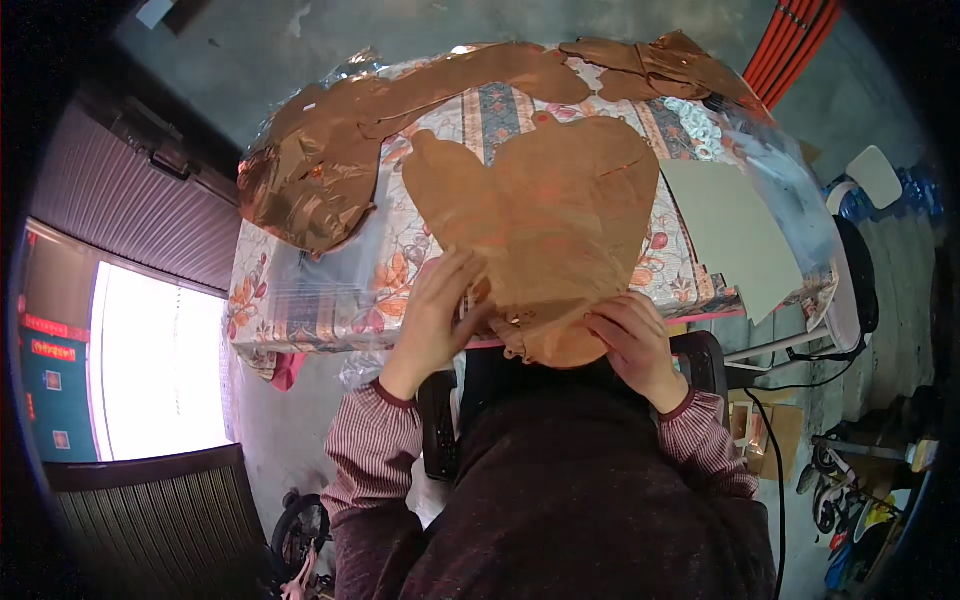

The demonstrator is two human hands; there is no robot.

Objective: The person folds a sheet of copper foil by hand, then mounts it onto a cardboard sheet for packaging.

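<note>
The left hand [432, 310] rests at the near edge of the counter [300, 310]. Its fingers are bent and pinch the near-left margin of the copper-coloured foil shape [540, 220]; the grip is closed on the foil edge. The right hand [632, 342] sits at the near-right of the same piece. Its fingers are curled over the narrow near end of the foil, where the sheet hangs past the counter edge; this grip is also closed on the foil.

The copper-coloured foil shape is a large rounded cut-out, roughly heart-like in outline. It lies flat in the middle of the counter, broad end far, narrow end near, between the two hands. Its surface is lightly creased.

The counter is covered by a floral patterned cloth [400, 250] under a clear plastic sheet [300, 290].

A crumpled foil offcut [320, 180] lies on the far-left part of the counter and runs as a band along the far edge toward the right. More crumpled foil pieces [680, 65] lie at the far-right corner. A pale grey-green sheet [735, 235] lies to the right of the foil shape, just beside it, overhanging the near-right edge.

Orange cables [790, 40] run along the far-right wall. Both sleeves are striped.
</note>
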